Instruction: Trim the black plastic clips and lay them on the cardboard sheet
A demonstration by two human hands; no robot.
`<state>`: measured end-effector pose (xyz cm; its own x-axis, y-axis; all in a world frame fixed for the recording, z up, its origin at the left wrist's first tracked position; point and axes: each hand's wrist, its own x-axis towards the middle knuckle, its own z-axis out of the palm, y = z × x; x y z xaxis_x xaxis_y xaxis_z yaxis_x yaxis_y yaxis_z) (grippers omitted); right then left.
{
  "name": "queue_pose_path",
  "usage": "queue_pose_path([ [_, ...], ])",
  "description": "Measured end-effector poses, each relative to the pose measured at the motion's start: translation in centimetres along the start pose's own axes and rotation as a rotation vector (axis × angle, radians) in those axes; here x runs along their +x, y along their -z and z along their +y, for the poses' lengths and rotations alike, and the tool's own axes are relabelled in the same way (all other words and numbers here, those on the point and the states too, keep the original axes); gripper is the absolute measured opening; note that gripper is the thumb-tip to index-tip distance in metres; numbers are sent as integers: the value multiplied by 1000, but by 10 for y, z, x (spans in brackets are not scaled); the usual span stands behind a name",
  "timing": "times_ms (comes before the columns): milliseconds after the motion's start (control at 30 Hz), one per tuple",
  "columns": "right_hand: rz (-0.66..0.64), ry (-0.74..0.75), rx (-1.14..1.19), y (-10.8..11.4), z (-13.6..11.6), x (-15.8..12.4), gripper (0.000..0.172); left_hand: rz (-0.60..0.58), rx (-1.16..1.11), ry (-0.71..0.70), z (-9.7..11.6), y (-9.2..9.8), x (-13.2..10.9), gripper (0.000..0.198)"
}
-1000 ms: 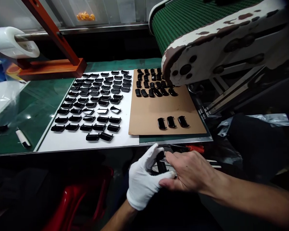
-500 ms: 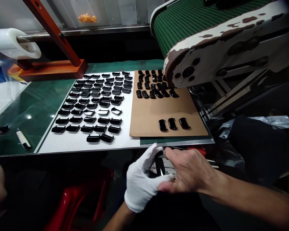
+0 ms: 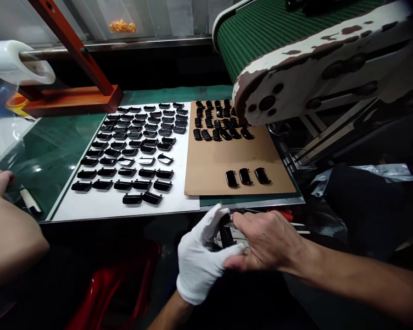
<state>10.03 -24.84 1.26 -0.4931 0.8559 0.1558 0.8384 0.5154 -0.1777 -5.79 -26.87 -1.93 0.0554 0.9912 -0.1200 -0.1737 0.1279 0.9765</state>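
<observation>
My left hand [image 3: 198, 256], in a white glove, grips a small glossy black plastic part [image 3: 226, 233] between thumb and fingers, just below the table edge. My bare right hand [image 3: 270, 238] meets it from the other side, its thumb and index finger pressed at the part's ends. The fingers hide much of the part. Above the hands, three similar black parts [image 3: 246, 176] lie apart on a brown cardboard sheet [image 3: 220, 165], with several more in rows at its back. Many black parts [image 3: 127, 172] cover a white sheet [image 3: 179, 201] to the left.
A green conveyor belt [image 3: 261, 36] with a chipped white frame overhangs the right side. A film roll [image 3: 17, 62] and an orange-red stand [image 3: 75, 101] are at back left. Another person's arm [image 3: 10, 233] reaches in near a white-handled tool [image 3: 30, 201]. A red stool [image 3: 113, 279] stands below.
The black part has turned slightly in my hands, and a bright glint on it is gone. The other person's arm has moved further into view at the left.
</observation>
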Motion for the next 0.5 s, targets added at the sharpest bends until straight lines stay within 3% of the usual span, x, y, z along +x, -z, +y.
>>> queue_pose_path([
  [500,130,51,-39,-1,-3,2,80,75,-15,66,8,-4,0,63],
])
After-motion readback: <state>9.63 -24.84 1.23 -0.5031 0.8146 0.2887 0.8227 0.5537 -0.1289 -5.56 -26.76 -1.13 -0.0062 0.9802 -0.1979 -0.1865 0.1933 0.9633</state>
